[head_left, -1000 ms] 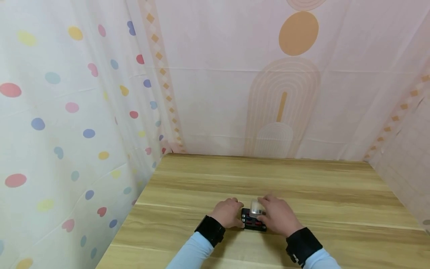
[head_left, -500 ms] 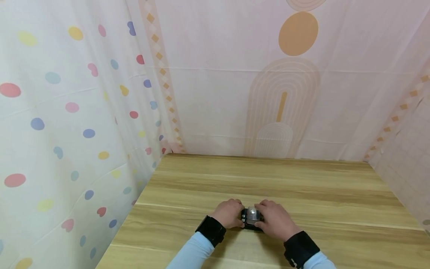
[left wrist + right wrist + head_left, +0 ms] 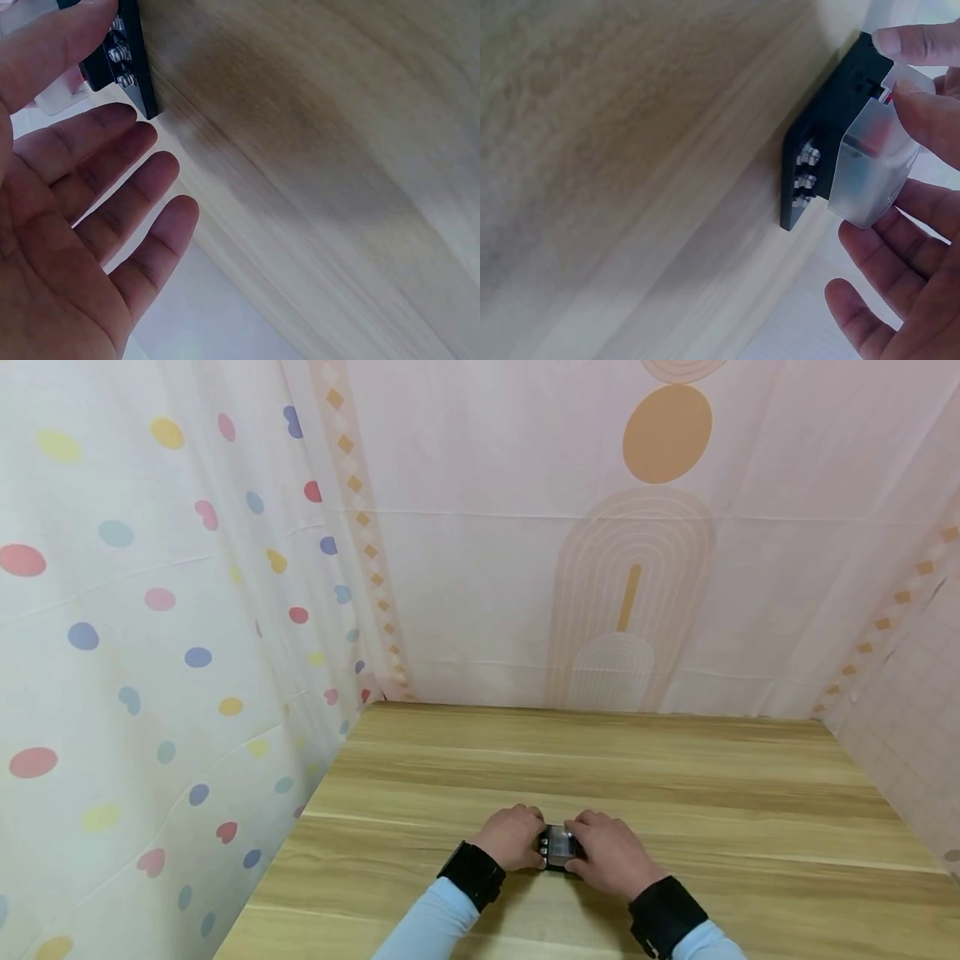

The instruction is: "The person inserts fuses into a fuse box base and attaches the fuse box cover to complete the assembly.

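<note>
A small black fuse box [image 3: 543, 850] lies on the wooden table between both hands. Over its fuses sits a clear plastic cover [image 3: 866, 169], with red showing through it. My left hand [image 3: 512, 837] pinches the box's left end, thumb at the near corner and index finger at the far one; its other fingers extend past the corner in the left wrist view. My right hand [image 3: 612, 853] grips the cover between thumb and fingers. Metal screw terminals [image 3: 805, 178] line the end of the box, outside the cover. The box's right end is mostly hidden behind the right hand.
The wood-grain table [image 3: 600, 752] reaches back to a pale curtain [image 3: 465, 593] printed with arches. Another curtain [image 3: 127, 693], with coloured dots, hangs along the left side. Each wrist wears a black band [image 3: 471, 870].
My right hand has brought the cover left and down, from tilted above the red fuses to flat over the box. The left hand has stayed at the left end.
</note>
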A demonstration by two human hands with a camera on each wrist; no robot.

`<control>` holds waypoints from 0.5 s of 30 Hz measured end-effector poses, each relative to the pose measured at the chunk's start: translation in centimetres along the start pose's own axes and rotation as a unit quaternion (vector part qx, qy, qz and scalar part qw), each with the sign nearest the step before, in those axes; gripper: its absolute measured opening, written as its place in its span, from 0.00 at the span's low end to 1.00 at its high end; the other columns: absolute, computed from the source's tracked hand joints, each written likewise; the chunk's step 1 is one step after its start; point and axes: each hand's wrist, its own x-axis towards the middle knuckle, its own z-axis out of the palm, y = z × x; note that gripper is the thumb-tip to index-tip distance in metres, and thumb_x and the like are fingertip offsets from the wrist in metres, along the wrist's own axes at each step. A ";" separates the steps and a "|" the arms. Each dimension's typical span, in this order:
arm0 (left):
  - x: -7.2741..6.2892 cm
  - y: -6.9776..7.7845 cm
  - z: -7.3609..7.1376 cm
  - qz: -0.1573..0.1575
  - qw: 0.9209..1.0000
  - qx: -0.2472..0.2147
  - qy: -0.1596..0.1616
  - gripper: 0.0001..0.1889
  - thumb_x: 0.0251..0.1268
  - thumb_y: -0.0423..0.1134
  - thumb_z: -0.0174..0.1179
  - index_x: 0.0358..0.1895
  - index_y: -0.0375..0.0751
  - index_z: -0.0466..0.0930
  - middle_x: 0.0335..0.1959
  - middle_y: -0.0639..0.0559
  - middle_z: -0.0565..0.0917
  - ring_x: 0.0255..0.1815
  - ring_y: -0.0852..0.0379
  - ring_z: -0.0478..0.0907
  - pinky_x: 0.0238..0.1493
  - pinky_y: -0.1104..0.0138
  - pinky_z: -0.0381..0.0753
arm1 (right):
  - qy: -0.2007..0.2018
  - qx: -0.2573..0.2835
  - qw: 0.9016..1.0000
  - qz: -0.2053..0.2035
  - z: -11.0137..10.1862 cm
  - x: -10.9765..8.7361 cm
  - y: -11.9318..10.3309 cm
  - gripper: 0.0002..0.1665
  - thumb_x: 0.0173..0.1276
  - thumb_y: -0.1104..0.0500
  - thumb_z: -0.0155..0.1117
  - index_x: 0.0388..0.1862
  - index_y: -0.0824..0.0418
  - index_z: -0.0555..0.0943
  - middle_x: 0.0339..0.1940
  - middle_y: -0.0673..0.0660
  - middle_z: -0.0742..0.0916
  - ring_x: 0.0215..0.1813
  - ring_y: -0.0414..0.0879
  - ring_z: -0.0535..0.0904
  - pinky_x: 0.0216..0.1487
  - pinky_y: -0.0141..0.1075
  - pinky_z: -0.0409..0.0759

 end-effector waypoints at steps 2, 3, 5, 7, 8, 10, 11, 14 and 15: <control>0.0 0.0 0.0 0.005 1.000 0.006 -0.001 0.19 0.48 0.51 0.78 0.41 0.46 0.88 0.45 0.57 0.83 0.45 0.60 0.78 0.45 0.68 0.78 | 0.000 -0.010 1.000 -0.003 0.3 0.0 0.1 0.29 0.57 0.51 0.77 0.53 0.67 0.82 0.45 0.58 0.83 0.43 0.51 0.79 0.41 0.49 0.78; 0.0 0.0 -0.1 0.007 1.000 0.009 -0.001 0.19 0.48 0.51 0.77 0.41 0.46 0.88 0.45 0.57 0.83 0.44 0.60 0.78 0.45 0.68 0.78 | 0.001 -0.013 1.000 -0.004 0.4 0.1 0.1 0.29 0.57 0.51 0.77 0.53 0.66 0.82 0.44 0.57 0.83 0.43 0.51 0.79 0.41 0.49 0.78; 0.0 0.0 -0.2 0.009 1.000 0.009 -0.002 0.18 0.48 0.51 0.78 0.39 0.46 0.88 0.44 0.57 0.83 0.44 0.60 0.78 0.44 0.68 0.78 | 0.004 -0.018 1.000 -0.009 0.5 0.1 0.2 0.29 0.57 0.51 0.77 0.53 0.66 0.82 0.44 0.57 0.83 0.42 0.50 0.79 0.40 0.48 0.78; 0.0 -0.1 -0.2 0.011 1.000 0.010 -0.001 0.17 0.47 0.50 0.78 0.37 0.46 0.88 0.44 0.58 0.83 0.43 0.61 0.78 0.43 0.68 0.78 | 0.003 -0.020 1.000 -0.012 0.5 0.1 0.1 0.29 0.57 0.51 0.77 0.53 0.66 0.82 0.43 0.56 0.83 0.42 0.50 0.78 0.40 0.48 0.78; 0.0 -0.1 -0.2 0.013 1.000 0.011 -0.001 0.17 0.47 0.50 0.78 0.37 0.46 0.88 0.44 0.58 0.83 0.42 0.61 0.78 0.43 0.68 0.78 | 0.002 -0.021 1.000 -0.014 0.5 0.2 0.0 0.29 0.57 0.51 0.77 0.53 0.65 0.82 0.43 0.56 0.82 0.42 0.50 0.78 0.40 0.48 0.77; -0.1 -0.1 -0.2 0.015 1.000 0.013 0.001 0.16 0.46 0.50 0.78 0.36 0.46 0.88 0.43 0.58 0.83 0.41 0.61 0.78 0.43 0.68 0.78 | -0.004 -0.026 1.000 -0.017 0.4 0.2 -0.1 0.29 0.57 0.51 0.77 0.54 0.64 0.82 0.42 0.55 0.82 0.41 0.50 0.78 0.40 0.48 0.77; -0.1 -0.1 -0.2 0.016 1.000 0.015 0.001 0.16 0.46 0.50 0.78 0.36 0.46 0.88 0.43 0.58 0.83 0.41 0.61 0.78 0.43 0.68 0.78 | -0.008 -0.029 0.999 -0.017 0.4 0.3 -0.2 0.29 0.58 0.51 0.77 0.55 0.63 0.82 0.41 0.55 0.82 0.41 0.49 0.77 0.40 0.49 0.77; -0.1 -0.1 -0.4 0.017 1.000 0.020 0.002 0.16 0.46 0.50 0.79 0.35 0.47 0.88 0.42 0.58 0.83 0.40 0.61 0.78 0.42 0.68 0.78 | -0.016 -0.047 0.999 -0.022 0.3 0.4 -0.3 0.28 0.58 0.51 0.76 0.54 0.62 0.82 0.40 0.54 0.82 0.41 0.49 0.78 0.40 0.49 0.77; -0.1 0.0 -0.4 0.016 1.000 0.021 0.001 0.16 0.45 0.50 0.79 0.35 0.47 0.88 0.41 0.59 0.83 0.40 0.61 0.77 0.42 0.67 0.78 | -0.018 -0.053 0.998 -0.024 0.3 0.5 -0.4 0.28 0.58 0.51 0.77 0.54 0.61 0.82 0.40 0.54 0.82 0.40 0.49 0.78 0.40 0.48 0.77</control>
